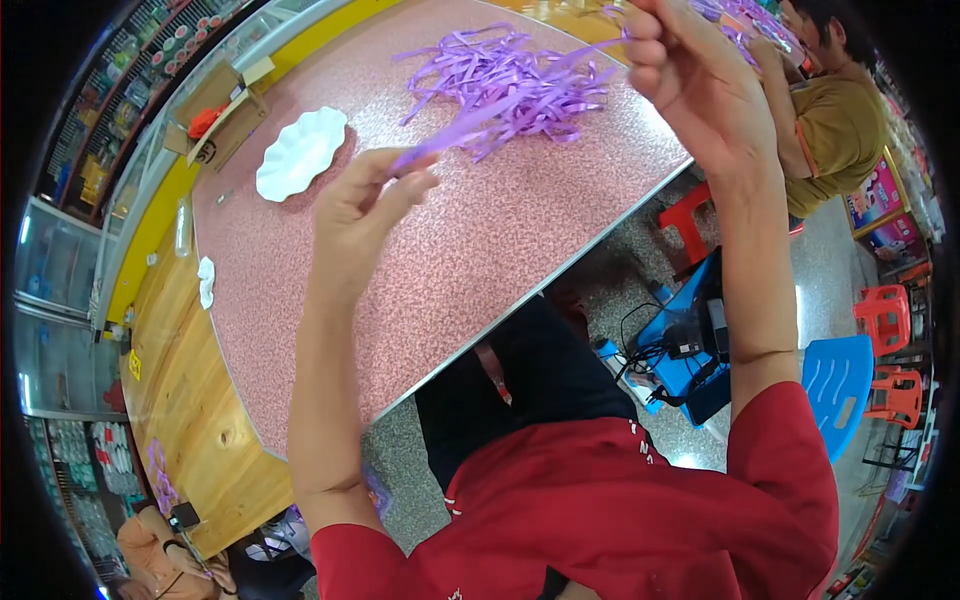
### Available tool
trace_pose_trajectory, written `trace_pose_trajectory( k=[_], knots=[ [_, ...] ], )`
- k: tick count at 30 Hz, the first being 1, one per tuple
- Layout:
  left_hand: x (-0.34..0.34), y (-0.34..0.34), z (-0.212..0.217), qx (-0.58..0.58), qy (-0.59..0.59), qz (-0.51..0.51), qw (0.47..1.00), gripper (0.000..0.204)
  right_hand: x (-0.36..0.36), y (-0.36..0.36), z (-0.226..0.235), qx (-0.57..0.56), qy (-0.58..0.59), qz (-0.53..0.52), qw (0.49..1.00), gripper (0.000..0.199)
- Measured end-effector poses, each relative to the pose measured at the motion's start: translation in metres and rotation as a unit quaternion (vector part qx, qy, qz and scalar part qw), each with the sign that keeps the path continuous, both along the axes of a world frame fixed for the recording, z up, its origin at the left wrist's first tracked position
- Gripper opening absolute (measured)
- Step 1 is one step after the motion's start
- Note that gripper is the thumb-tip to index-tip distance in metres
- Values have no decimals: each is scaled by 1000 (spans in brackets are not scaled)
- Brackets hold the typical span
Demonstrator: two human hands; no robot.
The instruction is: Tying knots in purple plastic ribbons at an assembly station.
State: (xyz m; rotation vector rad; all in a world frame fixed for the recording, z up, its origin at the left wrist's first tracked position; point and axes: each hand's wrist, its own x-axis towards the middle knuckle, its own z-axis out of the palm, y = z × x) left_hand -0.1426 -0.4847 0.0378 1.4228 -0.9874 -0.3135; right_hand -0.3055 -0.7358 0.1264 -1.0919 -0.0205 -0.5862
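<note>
A shiny purple ribbon (478, 120) is stretched slantwise above the table, from lower left to upper right. Its lower end is pinched between the thumb and fingers of my left hand (365, 205). The upper end runs to the curled fingers of my right hand (700, 95), which is raised near the top edge and closed on it. Below and behind the strand, a loose heap of purple ribbons (550, 95) lies tangled on the pink speckled table (480, 230).
A white scalloped dish (302, 155) and an open cardboard box (228, 118) stand at the far left. A crumpled white tissue (206, 283) lies at the left edge. One person (840, 120) sits at the upper right, another (165, 550) at the lower left. A blue stool (838, 390) is on the right.
</note>
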Motion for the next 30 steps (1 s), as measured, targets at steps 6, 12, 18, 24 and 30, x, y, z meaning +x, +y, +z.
trace_pose_trajectory(
  k=[6, 12, 18, 24, 30],
  knots=[
    [34, 79, -25, 162, 19, 32, 986, 14, -2, -83, -86, 12, 49, -53, 997, 21],
    [41, 163, -36, 231, 44, 121, 964, 15, 6, -147, -148, 20, 138, -142, 980, 22],
    [17, 175, -41, 211, 72, 177, 959, 13, 23, -155, -168, -262, 250, -361, 859, 27],
    [-36, 103, -12, 162, 91, 65, 980, 14, 56, 49, -121, -384, 3, -141, 913, 27],
    [-56, 94, 1, 124, 96, 67, 985, 16, 61, 148, -115, -251, 88, 241, 933, 27]
  ],
)
